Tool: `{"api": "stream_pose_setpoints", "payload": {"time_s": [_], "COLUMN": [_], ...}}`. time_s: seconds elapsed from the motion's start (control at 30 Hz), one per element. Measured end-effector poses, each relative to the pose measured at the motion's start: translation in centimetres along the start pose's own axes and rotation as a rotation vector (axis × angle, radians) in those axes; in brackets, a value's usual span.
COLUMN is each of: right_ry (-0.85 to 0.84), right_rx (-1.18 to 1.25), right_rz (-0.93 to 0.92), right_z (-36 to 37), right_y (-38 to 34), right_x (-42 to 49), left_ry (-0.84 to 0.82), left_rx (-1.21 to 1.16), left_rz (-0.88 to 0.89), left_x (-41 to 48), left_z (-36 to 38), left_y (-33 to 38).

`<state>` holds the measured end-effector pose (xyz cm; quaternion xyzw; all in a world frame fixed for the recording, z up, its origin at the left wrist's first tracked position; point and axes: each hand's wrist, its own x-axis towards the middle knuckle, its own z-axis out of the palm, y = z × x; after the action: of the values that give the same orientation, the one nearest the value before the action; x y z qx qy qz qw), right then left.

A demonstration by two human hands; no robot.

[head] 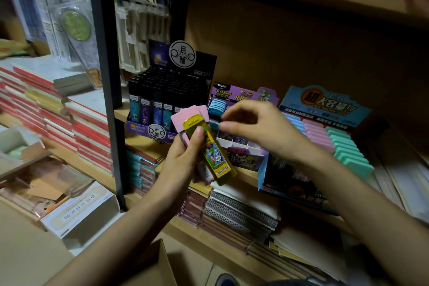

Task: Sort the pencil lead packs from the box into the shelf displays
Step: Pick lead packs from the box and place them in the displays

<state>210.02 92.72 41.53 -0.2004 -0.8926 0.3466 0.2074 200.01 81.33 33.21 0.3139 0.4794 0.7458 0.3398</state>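
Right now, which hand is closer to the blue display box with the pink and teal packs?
Right. The right hand hovers over the purple display just left of the blue display box; the left hand is farther left, holding the yellow pack.

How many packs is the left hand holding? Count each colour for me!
yellow pack: 1
pink packs: 2
Total: 3 packs showing in the left hand
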Motion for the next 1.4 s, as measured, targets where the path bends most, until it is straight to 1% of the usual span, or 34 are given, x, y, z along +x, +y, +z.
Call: {"api": "stream_pose_setpoints", "payload": {"time_s": [0.07, 0.17, 0.27, 0.4, 0.5, 0.6, 0.77, 0.87, 0.93, 1.07, 1.17, 1.2, 1.33, 1.4], "right_ry": [-0.060, -0.056, -0.072, -0.087, -0.050, 0.075, 0.271, 0.338, 0.354, 0.388, 0.382, 0.371, 0.320, 0.291], "right_rx": [0.069, 0.128, 0.238, 0.349, 0.407, 0.500, 0.258, 0.119, -0.020, -0.213, -0.433, -0.471, -0.473, -0.524], "right_rz": [0.042, 0.085, 0.163, 0.265, 0.271, 0.240, 0.142, 0.119, 0.100, 0.032, 0.015, 0.021, 0.030, 0.039], "right_z": [1.8, 3.1, 2.8, 1.7, 0.0, -2.6, -5.9, -6.4, -6.1, -5.1, -4.8, -4.8, -4.7, -4.6], "right_y": [-0.4, 0.1, 0.5, 1.3, 1.5, 1.8, 2.4, 3.6, 4.4, 6.1, 7.1, 7.2, 7.3, 7.3], "right_x": [-0.3, -0.1, 0.0, -0.3, -0.6, -0.7, -0.1, 0.5, 0.9, 1.4, 1.9, 2.0, 2.2, 2.2], "left_ry": [-0.002, -0.051, -0.085, -0.104, -0.084, -0.041, -0.038, -0.033, -0.041, -0.041, -0.037, -0.035, -0.015, -0.010], "left_rx": [-0.016, -0.062, -0.150, -0.187, -0.145, -0.130, -0.102, -0.078, -0.056, -0.020, -0.019, -0.018, -0.024, -0.027], "left_rz": [-0.027, -0.098, -0.195, -0.185, -0.174, -0.154, -0.131, -0.138, -0.145, -0.148, -0.140, -0.137, -0.137, -0.141], "left_x": [-0.1, 0.1, 0.6, 0.6, 0.7, 0.9, 1.0, 0.9, 0.8, 0.7, 0.6, 0.6, 0.5, 0.5], "left_z": [0.0, -0.3, -0.5, -0.3, -0.2, -0.3, -0.6, -0.7, -0.8, -0.7, -0.6, -0.6, -0.2, -0.1], "left_y": [0.1, 0.2, 0.2, -0.5, -0.9, -0.9, -1.0, -1.4, -1.7, -2.0, -1.9, -1.8, -1.7, -1.6]}}
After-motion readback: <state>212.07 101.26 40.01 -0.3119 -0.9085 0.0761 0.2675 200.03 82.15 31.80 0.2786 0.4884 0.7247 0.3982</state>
